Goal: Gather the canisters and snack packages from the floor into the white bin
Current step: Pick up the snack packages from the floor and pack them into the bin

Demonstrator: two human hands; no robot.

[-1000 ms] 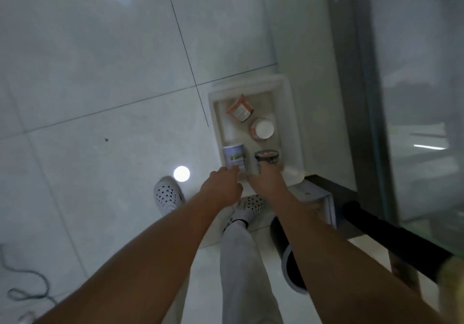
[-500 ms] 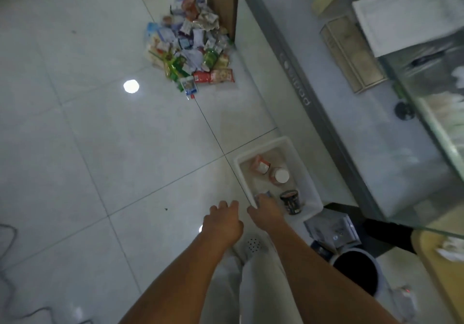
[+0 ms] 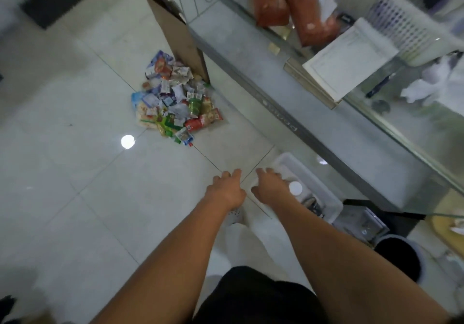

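A heap of colourful snack packages (image 3: 173, 100) lies on the white tiled floor, up and left of my hands. The white bin (image 3: 324, 188) stands on the floor against the glass counter, at the right. Inside it a canister with a white lid (image 3: 295, 187) and a dark-topped canister (image 3: 313, 204) show; the rest is hidden by my right arm. My right hand (image 3: 270, 185) hovers over the bin's near-left edge with loosely curled fingers, holding nothing. Left of the bin, my left hand (image 3: 226, 188) hangs empty over the floor, fingers relaxed.
A glass display counter (image 3: 351, 112) runs along the right, with papers and orange bags on top. A cardboard sheet (image 3: 178, 34) leans behind the heap. A dark round bucket (image 3: 399, 256) and a small box (image 3: 364, 223) stand below the bin.
Both hands have let go of the canisters now standing in the bin and drawn back. The view has lifted, bringing the snack heap and counter into sight.
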